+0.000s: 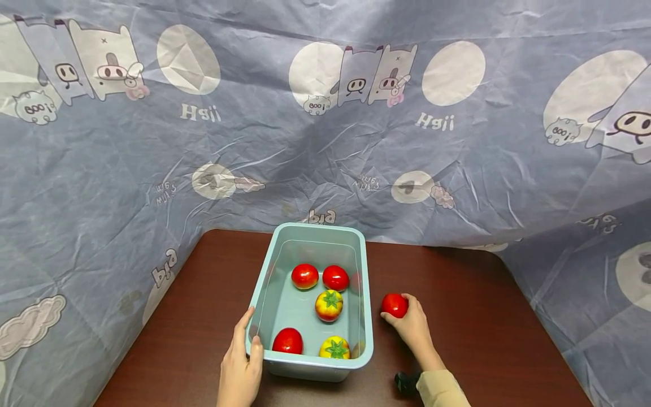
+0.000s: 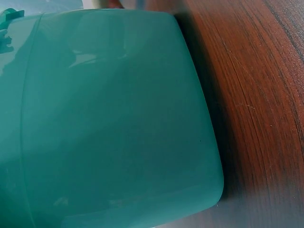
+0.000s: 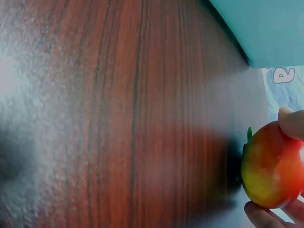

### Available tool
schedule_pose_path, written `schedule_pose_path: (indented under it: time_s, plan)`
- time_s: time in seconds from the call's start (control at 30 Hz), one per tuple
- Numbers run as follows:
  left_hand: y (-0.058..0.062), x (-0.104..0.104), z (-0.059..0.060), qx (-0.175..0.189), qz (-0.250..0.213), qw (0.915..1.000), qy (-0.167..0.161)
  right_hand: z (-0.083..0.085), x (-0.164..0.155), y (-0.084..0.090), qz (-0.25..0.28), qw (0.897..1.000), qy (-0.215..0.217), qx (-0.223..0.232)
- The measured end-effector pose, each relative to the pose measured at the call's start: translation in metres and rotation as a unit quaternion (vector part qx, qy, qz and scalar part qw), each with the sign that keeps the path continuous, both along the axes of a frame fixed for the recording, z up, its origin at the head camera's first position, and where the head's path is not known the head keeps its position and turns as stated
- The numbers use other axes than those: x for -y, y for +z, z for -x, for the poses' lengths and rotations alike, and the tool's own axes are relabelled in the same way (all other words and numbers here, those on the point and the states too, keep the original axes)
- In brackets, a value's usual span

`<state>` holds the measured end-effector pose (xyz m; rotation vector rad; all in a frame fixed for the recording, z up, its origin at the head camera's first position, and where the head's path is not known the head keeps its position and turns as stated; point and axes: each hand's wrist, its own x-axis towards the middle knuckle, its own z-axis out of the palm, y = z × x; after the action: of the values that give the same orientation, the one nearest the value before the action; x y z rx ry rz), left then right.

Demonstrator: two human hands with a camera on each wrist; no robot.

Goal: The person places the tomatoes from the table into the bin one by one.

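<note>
A light teal plastic tub [image 1: 367, 294] stands on the dark wooden table [image 1: 478, 305]; it holds several toy tomatoes, red ones [image 1: 305, 276] and yellow-red ones [image 1: 329, 305]. My left hand [image 1: 243, 362] grips the tub's near left rim, thumb inside. The left wrist view is filled by the tub's outer wall [image 2: 109, 118]. My right hand [image 1: 411, 323] rests on the table right of the tub, its fingers curled round a red tomato [image 1: 394, 305]. In the right wrist view that tomato [image 3: 270, 166] shows red and yellow with fingertips [image 3: 290, 122] on it.
A blue-grey cartoon-print cloth [image 1: 325, 124] hangs behind and along both sides of the table. A small dark object [image 1: 406, 382] lies by my right wrist. The tub's corner [image 3: 266, 28] shows at the top of the right wrist view.
</note>
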<state>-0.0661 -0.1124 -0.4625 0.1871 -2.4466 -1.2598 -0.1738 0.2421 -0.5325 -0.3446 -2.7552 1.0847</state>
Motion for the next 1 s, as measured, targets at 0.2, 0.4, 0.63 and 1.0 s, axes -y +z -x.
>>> schedule_pose_path:
  time_s: [0.2,0.4,0.63,1.0]
  plan:
    - [0.000,-0.001,0.001,0.003,0.001,1.0000,-0.001,-0.004,0.000,0.001,0.023,1.000,-0.011,0.011]
    - [0.001,-0.001,0.001,0.011,0.001,0.9999,0.001,-0.007,-0.001,0.003,0.050,0.998,-0.024,0.019]
    - [0.002,-0.001,0.000,0.019,-0.001,0.9998,0.001,-0.011,-0.004,0.004,0.079,0.996,-0.032,0.031]
    - [0.001,0.000,0.001,0.019,-0.003,0.9998,0.000,-0.014,0.000,0.019,0.132,0.990,-0.029,0.028]
